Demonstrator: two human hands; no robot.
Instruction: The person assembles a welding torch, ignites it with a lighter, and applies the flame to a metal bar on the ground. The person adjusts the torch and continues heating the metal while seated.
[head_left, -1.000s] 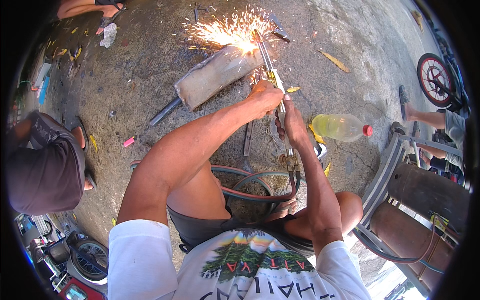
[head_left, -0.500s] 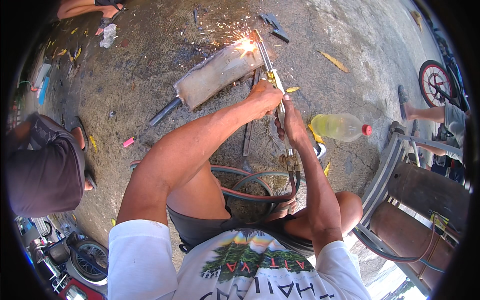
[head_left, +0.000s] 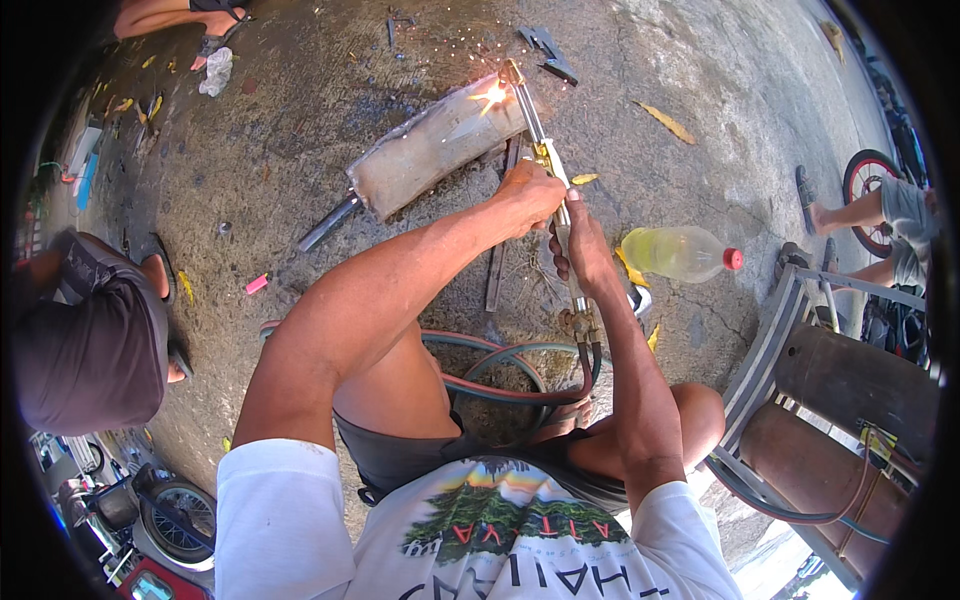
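Both of my hands are closed on a brass-and-steel cutting torch (head_left: pixel 532 118). My left hand (head_left: pixel 530 192) grips it nearer the head, and my right hand (head_left: pixel 584 246) wraps the handle just behind. The torch's angled tip is over the far right end of a scorched metal muffler-like box (head_left: pixel 440 146), where an orange-white glow burns. From the box's near left end a dark pipe (head_left: pixel 328 222) sticks out onto the concrete. Paired red and green hoses (head_left: pixel 480 385) run from the torch's rear and loop in front of my legs.
A clear bottle (head_left: pixel 675 254) with yellowish liquid and a red cap lies right of my hands. Cut metal scrap (head_left: pixel 550 55) lies beyond the torch. Gas cylinders (head_left: pixel 850 385) rest on a metal rack at right. People are at left, far left and right; a motorcycle (head_left: pixel 165 515) stands lower left.
The spark spray has shrunk to a smaller glow with few sparks. My hands and the torch hold nearly the same place. The person at right has shifted, covering more of the red-rimmed wheel.
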